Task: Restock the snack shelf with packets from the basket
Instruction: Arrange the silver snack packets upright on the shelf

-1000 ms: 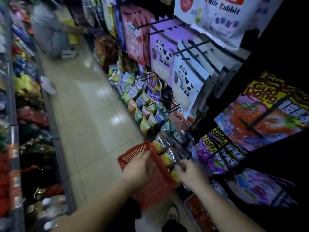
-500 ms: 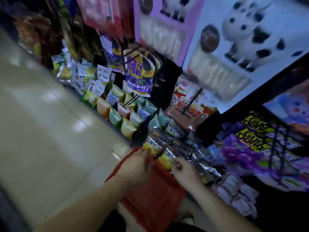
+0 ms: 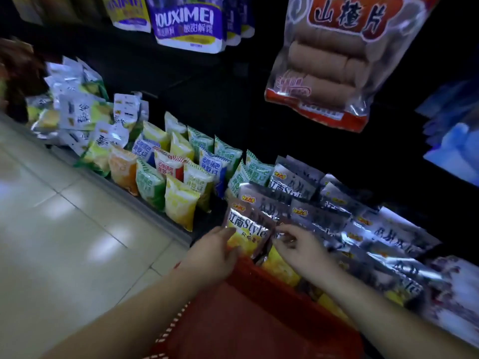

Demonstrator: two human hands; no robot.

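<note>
Clerk: First entry?
Checker: One silver-brown packet (image 3: 247,226), upright over the far rim of the red basket (image 3: 259,320), just in front of the silver packets (image 3: 337,218) ranged on the low shelf (image 3: 178,235).
Clerk: Held by?
Checker: The person's left hand (image 3: 215,252) grips its lower left edge, fingers curled round it.
Clerk: And the other?
Checker: The right hand (image 3: 298,248) sits at the packet's right edge, fingers bent. Whether it pinches that packet or a neighbour cannot be told; it is blurred.
Clerk: Other stock?
Checker: Small green, yellow and orange packets (image 3: 178,182) stand to the left on the same shelf. A bag of brown discs (image 3: 329,63) hangs above. Purple-and-white bags (image 3: 189,22) hang at the upper left. Pale tiled floor (image 3: 64,229).
</note>
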